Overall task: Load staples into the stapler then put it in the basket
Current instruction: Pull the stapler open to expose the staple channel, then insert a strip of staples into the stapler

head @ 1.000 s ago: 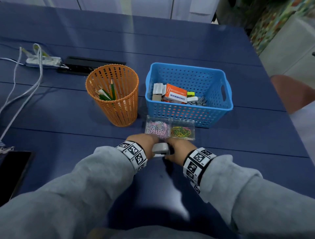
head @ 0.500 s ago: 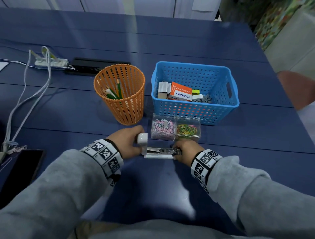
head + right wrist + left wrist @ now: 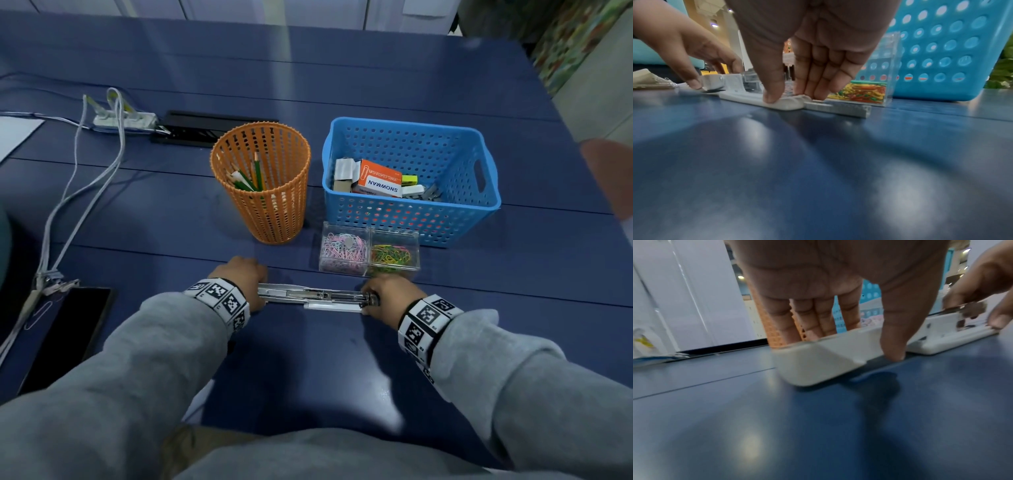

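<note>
Both hands pin the opened stapler (image 3: 318, 297) flat on the blue table (image 3: 308, 370): left hand (image 3: 241, 279) pinching its folded-back cover, right hand (image 3: 390, 294) pinching the base, likely keeping the magazine exposed for the staple strip (image 3: 838, 109) lying beside it.

Stapler (image 3: 317, 297): shiny metal rail, smooth white plastic shell. Table (image 3: 308, 370): glossy blue. Basket (image 3: 411, 219): perforated blue plastic.
</note>
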The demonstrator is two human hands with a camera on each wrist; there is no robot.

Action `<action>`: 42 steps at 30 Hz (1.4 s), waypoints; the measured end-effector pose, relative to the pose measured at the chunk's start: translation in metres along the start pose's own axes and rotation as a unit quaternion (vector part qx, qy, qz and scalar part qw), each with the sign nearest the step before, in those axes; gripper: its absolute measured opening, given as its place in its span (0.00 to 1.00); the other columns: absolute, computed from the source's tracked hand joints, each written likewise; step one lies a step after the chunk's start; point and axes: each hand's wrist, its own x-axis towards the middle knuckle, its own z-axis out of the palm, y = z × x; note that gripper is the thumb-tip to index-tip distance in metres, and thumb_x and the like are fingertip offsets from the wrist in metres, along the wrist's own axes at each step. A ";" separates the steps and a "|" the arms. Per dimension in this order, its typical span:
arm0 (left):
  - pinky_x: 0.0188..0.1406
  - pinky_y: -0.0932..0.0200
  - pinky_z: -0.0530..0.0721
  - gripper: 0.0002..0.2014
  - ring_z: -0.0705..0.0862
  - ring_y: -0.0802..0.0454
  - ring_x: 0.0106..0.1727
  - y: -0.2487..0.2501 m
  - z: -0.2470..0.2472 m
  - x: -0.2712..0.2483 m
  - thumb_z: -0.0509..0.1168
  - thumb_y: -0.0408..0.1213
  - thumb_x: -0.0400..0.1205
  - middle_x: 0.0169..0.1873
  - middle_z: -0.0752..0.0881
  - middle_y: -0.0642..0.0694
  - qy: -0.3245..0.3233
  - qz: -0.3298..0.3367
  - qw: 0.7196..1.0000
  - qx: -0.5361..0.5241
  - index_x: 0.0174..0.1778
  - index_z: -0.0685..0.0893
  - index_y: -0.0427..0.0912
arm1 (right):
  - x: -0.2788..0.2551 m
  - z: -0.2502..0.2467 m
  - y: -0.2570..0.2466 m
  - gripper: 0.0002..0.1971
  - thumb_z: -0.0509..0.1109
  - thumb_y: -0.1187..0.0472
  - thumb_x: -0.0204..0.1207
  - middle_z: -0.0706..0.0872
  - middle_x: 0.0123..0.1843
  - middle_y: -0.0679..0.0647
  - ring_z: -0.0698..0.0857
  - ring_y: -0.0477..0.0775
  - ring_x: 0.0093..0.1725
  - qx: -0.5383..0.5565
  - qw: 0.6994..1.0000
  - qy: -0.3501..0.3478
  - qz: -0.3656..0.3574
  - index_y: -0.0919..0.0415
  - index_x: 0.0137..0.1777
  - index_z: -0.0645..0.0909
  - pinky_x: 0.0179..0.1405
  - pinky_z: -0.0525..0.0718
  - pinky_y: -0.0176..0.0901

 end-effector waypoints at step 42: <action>0.67 0.46 0.77 0.19 0.78 0.44 0.63 0.055 0.014 0.017 0.66 0.38 0.77 0.60 0.80 0.44 -0.023 0.133 0.982 -0.133 0.63 0.78 0.56 | -0.020 -0.024 0.003 0.12 0.74 0.59 0.69 0.81 0.42 0.53 0.78 0.52 0.42 0.123 0.986 0.094 -0.063 0.61 0.52 0.85 0.43 0.74 0.35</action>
